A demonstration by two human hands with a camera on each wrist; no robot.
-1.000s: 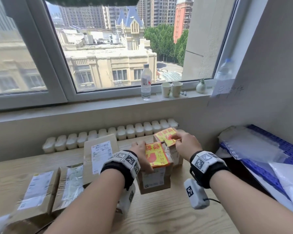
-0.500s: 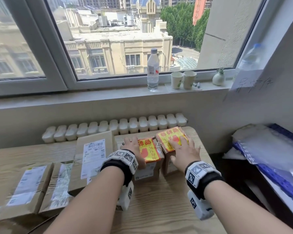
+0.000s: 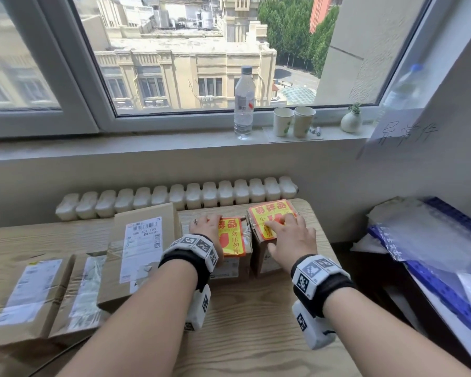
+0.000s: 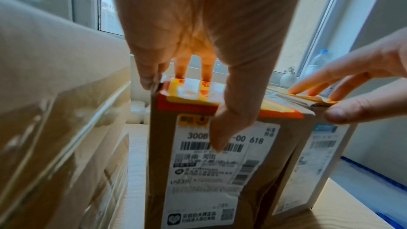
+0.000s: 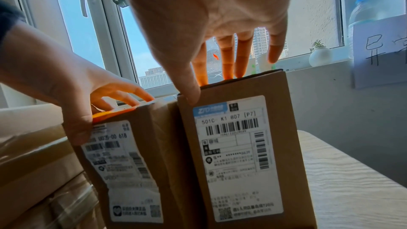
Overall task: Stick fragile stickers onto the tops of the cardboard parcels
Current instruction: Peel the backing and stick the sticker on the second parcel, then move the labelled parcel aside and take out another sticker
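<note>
Two small upright cardboard parcels stand side by side at the far middle of the wooden table (image 3: 256, 322). The left parcel (image 3: 230, 270) (image 4: 220, 171) (image 5: 123, 163) carries a yellow-and-red fragile sticker (image 3: 231, 238) (image 4: 191, 91) on its top. My left hand (image 3: 204, 225) (image 4: 198, 41) presses that top with straight fingers, thumb lying down the front label. The right parcel (image 3: 264, 263) (image 5: 237, 154) has its own fragile sticker (image 3: 267, 213). My right hand (image 3: 288, 232) (image 5: 220, 23) lies flat on it, fingers spread.
A bigger labelled parcel (image 3: 144, 248) stands close to the left, with two flatter ones (image 3: 25, 292) (image 3: 85, 292) beyond it. Behind the table runs a white radiator (image 3: 174, 197). The sill holds a water bottle (image 3: 244, 104), paper cups (image 3: 294, 121) and a vase (image 3: 351, 122). A blue crate (image 3: 446, 292) with plastic bags sits right.
The left parcel, lifted and tilted a second ago, now stands on the table against the right one. Both hands have flattened onto the stickered tops.
</note>
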